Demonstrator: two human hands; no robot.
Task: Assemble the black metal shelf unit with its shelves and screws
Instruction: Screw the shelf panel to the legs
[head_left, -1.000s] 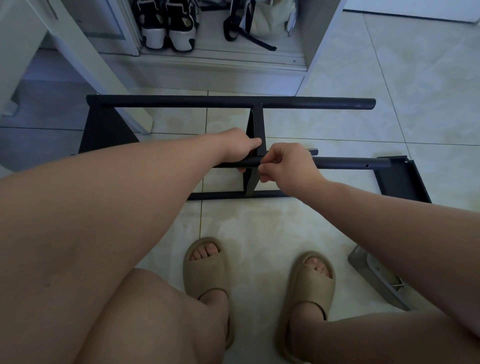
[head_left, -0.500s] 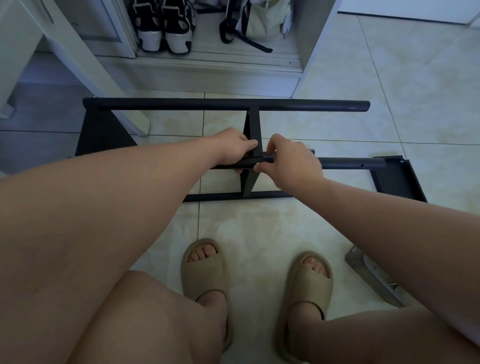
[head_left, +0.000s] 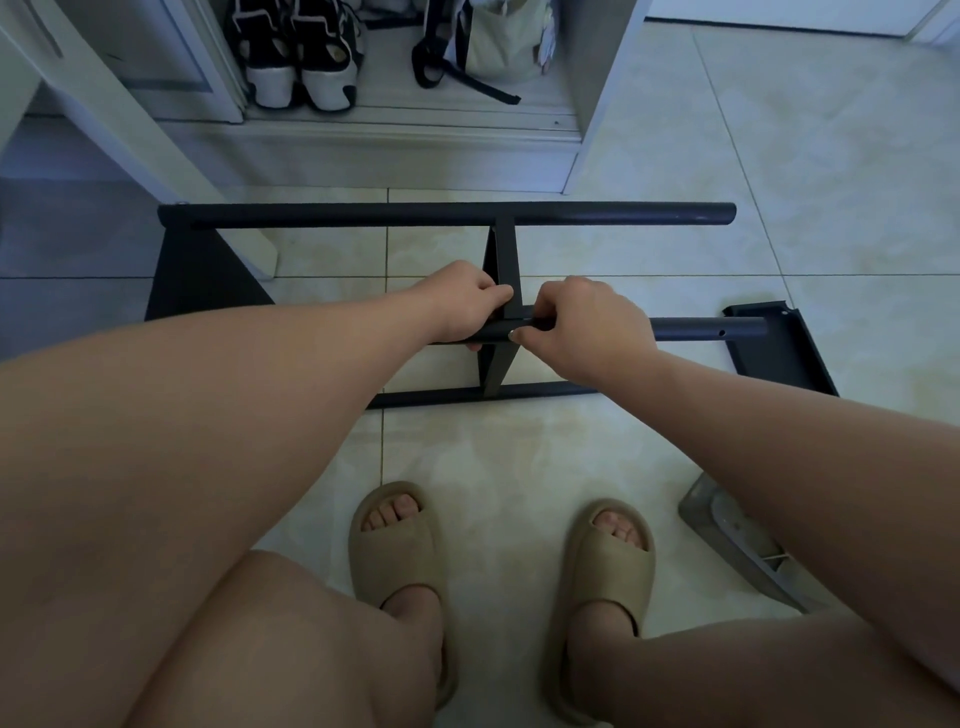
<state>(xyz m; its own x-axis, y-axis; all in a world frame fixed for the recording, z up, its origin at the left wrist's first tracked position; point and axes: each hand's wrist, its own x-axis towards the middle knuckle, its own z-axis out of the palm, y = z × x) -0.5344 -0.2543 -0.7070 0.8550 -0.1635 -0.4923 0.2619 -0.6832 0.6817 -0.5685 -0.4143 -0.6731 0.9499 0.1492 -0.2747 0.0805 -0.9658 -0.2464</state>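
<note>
1. The black shelf frame (head_left: 447, 215) lies on its side on the floor (head_left: 519, 467) straight ahead of the person, its long tubes running left to right.
2. Both hands meet on the near tube (head_left: 701, 329), where the cross shelf (head_left: 501, 249) joins it.
3. The left hand (head_left: 462, 306) grips the tube just left of that joint, fingers curled under. The right hand (head_left: 587, 327) curls over it just to the right.
4. The joint sits between the hands, equally near both. A screw may be under the right fingertips, but it is hidden.
5. Any fastening here likely goes in across the tube's axis.
</note>
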